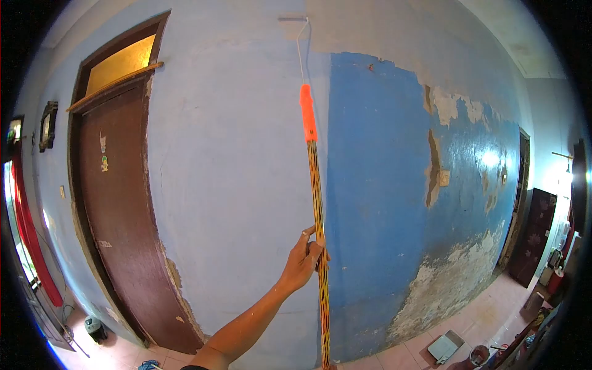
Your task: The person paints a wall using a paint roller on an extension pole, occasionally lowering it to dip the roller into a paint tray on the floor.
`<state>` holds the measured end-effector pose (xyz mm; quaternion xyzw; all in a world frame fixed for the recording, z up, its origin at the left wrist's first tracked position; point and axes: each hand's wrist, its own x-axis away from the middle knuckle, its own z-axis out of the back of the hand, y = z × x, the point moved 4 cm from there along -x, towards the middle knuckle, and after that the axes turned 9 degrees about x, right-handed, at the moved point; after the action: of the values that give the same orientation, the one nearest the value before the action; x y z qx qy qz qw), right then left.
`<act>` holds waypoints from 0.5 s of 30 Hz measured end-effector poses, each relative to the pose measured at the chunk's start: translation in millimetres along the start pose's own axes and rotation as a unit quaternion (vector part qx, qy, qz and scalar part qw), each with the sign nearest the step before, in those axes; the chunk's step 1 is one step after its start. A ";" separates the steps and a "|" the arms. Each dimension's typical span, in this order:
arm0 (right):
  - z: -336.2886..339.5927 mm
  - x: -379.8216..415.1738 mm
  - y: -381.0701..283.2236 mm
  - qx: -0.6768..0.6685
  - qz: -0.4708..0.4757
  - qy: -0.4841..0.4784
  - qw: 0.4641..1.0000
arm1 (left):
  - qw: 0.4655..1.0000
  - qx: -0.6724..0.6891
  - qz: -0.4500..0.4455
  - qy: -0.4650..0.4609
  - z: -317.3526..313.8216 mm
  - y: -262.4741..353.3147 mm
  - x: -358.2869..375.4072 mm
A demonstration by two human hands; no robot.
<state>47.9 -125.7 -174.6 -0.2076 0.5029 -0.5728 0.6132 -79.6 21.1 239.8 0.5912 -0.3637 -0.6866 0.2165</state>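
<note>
My left hand reaches in from the lower left, its fingers closed around a long pole with a yellow-and-black pattern. The pole stands nearly upright in front of the wall. It carries a paint roller: an orange handle, a thin white wire frame and a roller head high against the wall. Behind the pole the wall is pale blue-lilac paint on the left and older, darker blue paint on the right. At the pole's lower end a small skin-coloured sliver shows at the frame edge, perhaps my right hand; its fingers are hidden.
A brown door stands at left, near a red curtain. Peeling plaster and a light switch are on the right wall. On the tiled floor lie a paint tray, a container and a dark device.
</note>
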 end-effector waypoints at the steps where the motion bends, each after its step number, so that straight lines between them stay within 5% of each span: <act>1: 9.4 -13.0 -28.4 0.005 0.036 0.042 0.998 | 1.000 0.012 0.007 0.000 -0.5 -0.2 4.3; 6: 19.0 -64.3 -99.6 0.122 0.129 0.145 0.973 | 1.000 0.004 0.010 -0.001 7.4 1.5 23.0; 8: 33.5 -89.5 -125.2 0.037 0.001 -0.011 0.999 | 1.000 -0.020 0.008 0.004 12.1 3.0 27.7; 11: 43.6 -120.6 -153.5 0.106 0.010 -0.007 0.994 | 1.000 -0.003 0.003 -0.001 15.9 7.4 34.6; 15: 78.0 -160.4 -220.2 0.020 0.081 0.043 0.996 | 1.000 0.018 -0.002 -0.001 23.3 10.5 40.4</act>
<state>31.8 -61.3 100.9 -0.1290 0.5326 -0.5391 0.6395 -111.9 -9.3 222.2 0.5947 -0.3748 -0.6813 0.2042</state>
